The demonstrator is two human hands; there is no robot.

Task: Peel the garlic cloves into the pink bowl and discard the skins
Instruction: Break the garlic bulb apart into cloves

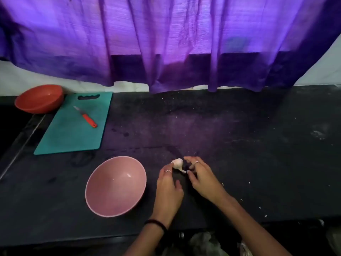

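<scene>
Fingertips of your left hand (168,183) touch the whole garlic bulb (178,163) on the dark counter (239,145), just right of the empty pink bowl (103,204), while your right hand (200,177), fingers loosely spread, closes on the stem without clearly pinching it. Steady the bulb with the left, twist the stem off, then pry cloves apart gently, judging by the intact skin.

1. Garlic (178,163): a whole white bulb, unpeeled, lying on its side, stem toward 5 o'clock.
2. Bowl (115,186): pink, upright, nothing inside, at the garlic's 8 o'clock, near it.
</scene>
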